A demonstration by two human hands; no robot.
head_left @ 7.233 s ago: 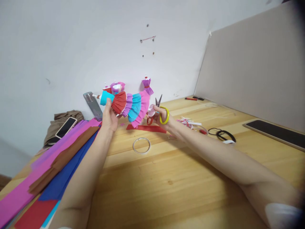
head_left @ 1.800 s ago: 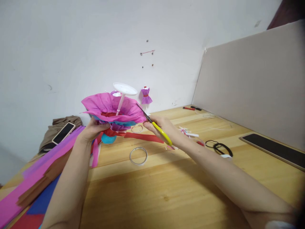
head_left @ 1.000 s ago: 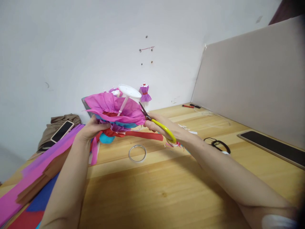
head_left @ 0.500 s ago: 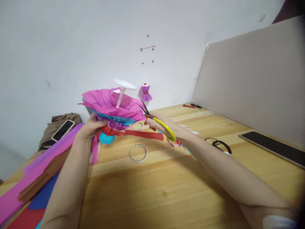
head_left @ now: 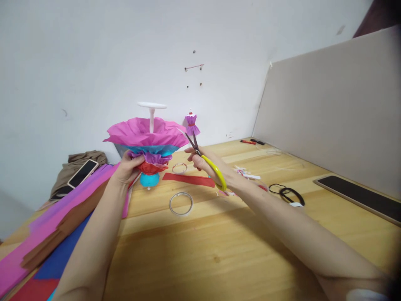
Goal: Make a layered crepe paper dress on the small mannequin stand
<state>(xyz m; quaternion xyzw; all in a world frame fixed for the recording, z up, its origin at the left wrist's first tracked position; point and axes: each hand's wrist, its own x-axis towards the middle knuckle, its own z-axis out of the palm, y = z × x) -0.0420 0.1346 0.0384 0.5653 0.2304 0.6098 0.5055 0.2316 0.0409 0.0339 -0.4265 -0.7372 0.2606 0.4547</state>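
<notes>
My left hand (head_left: 130, 167) grips a small dress form (head_left: 151, 121) turned upside down, its round white base on top. Paper layers dress it: a wide pink skirt (head_left: 134, 133), then blue, purple and red ruffles, with a blue top (head_left: 149, 179) at the bottom. In my right hand (head_left: 202, 161) is a pair of scissors (head_left: 216, 170) with yellow handles and dark blades, parted and pointing up. The blade tips are near the skirt's right edge, where a thin pale sliver shows. Below the skirt, a red paper strip (head_left: 189, 179) lies on the table.
A tape roll (head_left: 181, 203) lies in front, with another ring (head_left: 179, 168) behind it. Coloured paper sheets (head_left: 62, 238) and a phone (head_left: 83, 173) are at left. Paper scraps, a black cord (head_left: 291, 194) and a dark flat panel (head_left: 360, 194) lie right. A purple-dressed form (head_left: 191, 123) stands by the wall.
The dress form has tipped more upright, its base shifting left and levelling. The skirt's right edge has drawn away from my right hand. The scissors stay in my right hand, slightly lower.
</notes>
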